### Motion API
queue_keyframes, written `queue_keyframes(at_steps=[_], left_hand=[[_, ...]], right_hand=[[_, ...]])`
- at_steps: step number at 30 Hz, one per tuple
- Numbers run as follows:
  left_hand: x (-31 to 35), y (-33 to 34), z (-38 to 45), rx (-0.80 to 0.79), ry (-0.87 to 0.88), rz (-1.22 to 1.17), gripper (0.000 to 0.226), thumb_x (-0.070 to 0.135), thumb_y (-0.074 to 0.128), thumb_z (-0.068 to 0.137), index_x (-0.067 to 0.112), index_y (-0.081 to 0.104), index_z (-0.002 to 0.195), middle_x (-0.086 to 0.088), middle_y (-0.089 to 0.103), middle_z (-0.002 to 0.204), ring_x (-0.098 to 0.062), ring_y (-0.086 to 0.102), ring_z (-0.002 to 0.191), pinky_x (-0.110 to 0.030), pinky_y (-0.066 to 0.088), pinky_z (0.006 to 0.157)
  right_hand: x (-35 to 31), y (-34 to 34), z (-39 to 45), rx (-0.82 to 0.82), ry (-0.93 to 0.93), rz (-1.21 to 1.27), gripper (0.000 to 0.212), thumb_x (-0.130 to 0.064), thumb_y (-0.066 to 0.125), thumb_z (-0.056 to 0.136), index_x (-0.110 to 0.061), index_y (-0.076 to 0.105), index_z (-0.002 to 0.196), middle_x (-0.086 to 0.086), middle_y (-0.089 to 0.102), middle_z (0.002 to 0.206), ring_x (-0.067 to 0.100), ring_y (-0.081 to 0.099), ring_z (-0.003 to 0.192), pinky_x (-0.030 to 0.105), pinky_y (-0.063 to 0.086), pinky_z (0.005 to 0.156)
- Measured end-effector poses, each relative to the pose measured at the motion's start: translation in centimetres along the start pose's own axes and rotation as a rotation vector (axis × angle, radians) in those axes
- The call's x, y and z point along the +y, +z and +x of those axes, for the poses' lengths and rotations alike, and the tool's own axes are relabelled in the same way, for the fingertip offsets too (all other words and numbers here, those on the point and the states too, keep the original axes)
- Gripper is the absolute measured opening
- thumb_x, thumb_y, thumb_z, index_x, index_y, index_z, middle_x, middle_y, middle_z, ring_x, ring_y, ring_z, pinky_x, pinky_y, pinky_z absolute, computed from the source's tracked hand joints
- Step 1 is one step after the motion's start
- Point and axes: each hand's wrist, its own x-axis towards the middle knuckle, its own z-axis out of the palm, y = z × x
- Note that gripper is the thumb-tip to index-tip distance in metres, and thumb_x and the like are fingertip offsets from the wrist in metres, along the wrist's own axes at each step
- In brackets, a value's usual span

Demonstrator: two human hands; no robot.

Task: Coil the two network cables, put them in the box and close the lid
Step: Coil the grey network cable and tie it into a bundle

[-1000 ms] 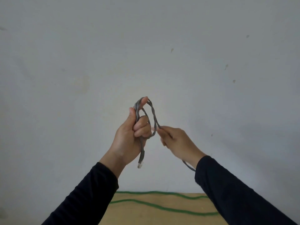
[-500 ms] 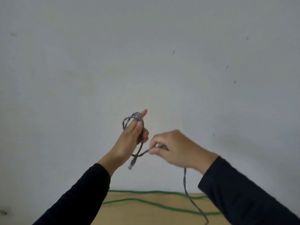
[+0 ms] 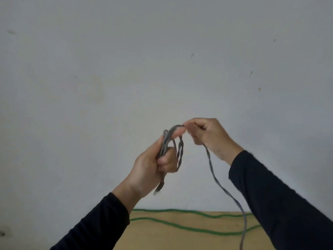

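Both hands are raised in front of a plain pale wall [image 3: 108,87], close together but not touching. Several loops of a thin grey network cable [image 3: 212,177] are gripped by the left hand [image 3: 153,165], whose fingers are curled round the bundle with the thumb laid along it; one plug end hangs just below the fist. The same cable is pinched between thumb and fingertips of the right hand [image 3: 209,134], level with the top of the loops. From that pinch the loose length falls to the light wooden tabletop [image 3: 171,239] and runs off the bottom edge. A thin green network cable [image 3: 180,226] is laid uncoiled in two wavy runs across the tabletop, along its far edge by the wall. Open air lies all round the hands, well above the table. Dark long sleeves [image 3: 279,204] cover both forearms.
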Motion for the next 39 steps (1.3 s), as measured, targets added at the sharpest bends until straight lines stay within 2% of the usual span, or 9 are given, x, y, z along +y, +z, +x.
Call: queue_keyframes(at_steps=[4,8,12,16,20,26,31,34,39], left_hand=[[2.5,0.0,2.2,0.106,0.205,-0.220,0.042,0.034,0.023,0.098,0.021,0.055,0.123,0.007,0.013,0.056,-0.010,0.013,0.048,-0.020,0.021,0.051],[4.4,-2.0,4.3,0.281,0.338,-0.170,0.044,0.041,0.015,0.101,0.027,0.050,0.122,0.010,0.027,0.050,-0.007,0.024,0.047,-0.017,0.033,0.053],[3.7,-5.2,5.3,0.515,0.308,0.115,0.044,0.040,0.017,0.101,0.026,0.039,0.138,0.010,0.033,0.053,-0.008,0.032,0.050,-0.022,0.033,0.063],[0.7,-6.5,4.0,0.441,0.249,0.745,0.034,0.043,0.020,0.100,0.038,0.050,0.114,0.015,0.045,0.056,-0.005,0.043,0.059,-0.029,0.036,0.071],[-1.5,-6.3,1.4,0.258,0.050,0.960,0.061,0.047,0.024,0.096,-0.004,0.055,0.109,-0.003,0.049,0.062,-0.006,0.048,0.072,-0.016,0.038,0.070],[-3.2,-3.2,-0.7,0.031,-0.066,0.611,0.047,0.039,0.024,0.096,0.017,0.057,0.121,0.003,0.034,0.055,-0.013,0.031,0.052,-0.022,0.032,0.055],[-1.6,-2.2,0.3,0.052,-0.101,0.184,0.049,0.045,0.027,0.090,0.018,0.067,0.100,0.009,0.014,0.053,-0.005,0.015,0.043,-0.020,0.018,0.046],[-0.8,-2.4,0.8,0.113,-0.087,0.159,0.046,0.048,0.030,0.087,0.022,0.068,0.085,0.012,0.015,0.050,-0.005,0.014,0.041,-0.020,0.015,0.043],[-0.5,-2.9,1.4,0.165,-0.097,0.058,0.042,0.046,0.036,0.086,0.020,0.067,0.074,0.007,0.009,0.050,-0.010,0.008,0.041,-0.021,0.014,0.041]], right_hand=[[3.8,3.6,-1.3,0.102,0.068,-0.126,0.022,-0.024,0.050,0.094,-0.030,0.070,0.094,-0.011,0.046,0.048,0.004,0.036,0.043,0.020,0.031,0.049],[4.9,6.6,-4.0,-0.172,-0.011,-0.452,0.029,-0.032,0.040,0.097,-0.017,0.065,0.102,-0.008,0.065,0.061,0.007,0.049,0.048,0.022,0.043,0.056],[3.8,7.8,-4.9,-0.345,-0.048,-0.571,0.028,-0.024,0.038,0.099,-0.015,0.055,0.119,-0.007,0.045,0.055,0.007,0.039,0.043,0.016,0.031,0.048],[1.7,6.6,-3.8,-0.389,-0.112,-0.628,0.018,-0.024,0.048,0.094,-0.011,0.060,0.089,-0.001,0.054,0.060,0.010,0.048,0.053,0.023,0.037,0.056],[-0.5,2.8,-1.6,-0.284,-0.100,-0.619,0.012,-0.026,0.067,0.082,-0.018,0.063,0.075,-0.008,0.051,0.052,0.002,0.044,0.046,0.011,0.034,0.051],[-0.6,-1.4,0.8,-0.197,-0.052,-0.453,0.011,-0.030,0.072,0.078,-0.022,0.068,0.070,0.021,0.064,0.078,0.032,0.053,0.067,0.041,0.048,0.067],[0.3,-0.7,0.6,-0.097,-0.093,-0.303,0.014,-0.023,0.063,0.085,-0.014,0.069,0.076,-0.012,0.057,0.056,0.001,0.045,0.048,0.008,0.033,0.050],[1.0,0.0,0.2,-0.082,-0.076,-0.205,0.022,-0.018,0.052,0.092,-0.004,0.069,0.094,-0.020,0.052,0.043,-0.002,0.048,0.044,0.008,0.034,0.049],[1.8,0.8,0.2,-0.084,-0.081,-0.136,0.028,-0.032,0.047,0.092,-0.024,0.068,0.110,-0.008,0.035,0.052,0.011,0.032,0.048,0.019,0.028,0.053]])
